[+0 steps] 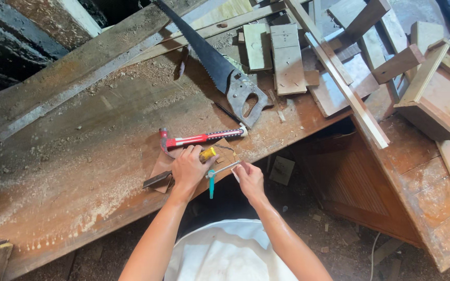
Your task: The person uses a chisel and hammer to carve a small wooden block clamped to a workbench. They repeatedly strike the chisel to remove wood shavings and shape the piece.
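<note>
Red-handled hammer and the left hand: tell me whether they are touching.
Cannot tell. In the head view the left hand lies just below the red-handled hammer, its fingertips reaching the handle's lower edge, but neither contact nor a gap shows plainly.

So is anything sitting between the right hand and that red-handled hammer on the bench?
Partly. The right hand pinches a thin metal rod near the bench edge. The hammer lies just beyond, and the left hand with a yellow-handled tool lies on the direct line to its head; the grip end looks unobstructed.
</note>
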